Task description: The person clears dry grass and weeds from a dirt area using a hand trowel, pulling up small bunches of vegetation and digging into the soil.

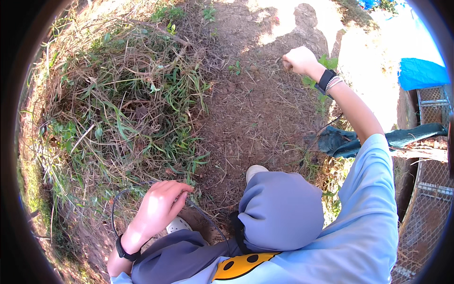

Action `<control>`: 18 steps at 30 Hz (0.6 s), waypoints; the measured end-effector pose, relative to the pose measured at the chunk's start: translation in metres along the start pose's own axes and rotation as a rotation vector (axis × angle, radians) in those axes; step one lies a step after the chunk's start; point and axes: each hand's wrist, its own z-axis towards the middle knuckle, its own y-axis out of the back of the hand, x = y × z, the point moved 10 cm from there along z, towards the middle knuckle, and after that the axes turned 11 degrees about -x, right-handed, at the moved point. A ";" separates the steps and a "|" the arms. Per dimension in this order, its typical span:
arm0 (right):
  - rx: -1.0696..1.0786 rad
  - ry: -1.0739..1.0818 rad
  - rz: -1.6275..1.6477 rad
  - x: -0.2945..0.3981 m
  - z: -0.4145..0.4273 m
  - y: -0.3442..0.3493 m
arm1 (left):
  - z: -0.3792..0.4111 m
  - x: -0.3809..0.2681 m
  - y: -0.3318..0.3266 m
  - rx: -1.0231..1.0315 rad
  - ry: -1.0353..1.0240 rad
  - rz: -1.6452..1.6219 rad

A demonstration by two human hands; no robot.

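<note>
My right hand [300,60] is stretched far forward over bare brown soil [248,106], curled into a fist. A thin stem-like bit shows by its knuckles, but whether it lies inside the grip is unclear. Low on the left, my left hand [165,198] hovers at the near edge of a heap of cut grass and weeds [127,96]. Its fingers are bent, with thumb and forefinger close together; anything between them is too small to make out. A thin dark cable [209,216] passes behind this hand. Black bands circle both wrists.
A pale clog [179,224] and another shoe tip [255,172] show under my grey-clad knees [283,209]. To the right are dark green fabric [340,140] on a rail, wire mesh panels [431,220] and a blue tarp [422,74]. Leafy weeds [328,64] grow beside my right wrist.
</note>
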 end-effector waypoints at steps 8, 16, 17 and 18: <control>-0.406 0.325 0.104 0.152 0.050 0.080 | -0.021 0.006 0.013 -0.040 -0.118 -0.095; -0.376 0.276 0.181 0.249 0.086 0.154 | -0.028 0.039 -0.004 0.082 -0.032 -0.378; -0.312 0.193 0.170 0.240 0.084 0.155 | -0.025 0.044 -0.012 0.114 0.010 -0.450; -0.299 0.122 0.212 0.229 0.078 0.161 | -0.021 0.049 -0.020 0.122 0.060 -0.514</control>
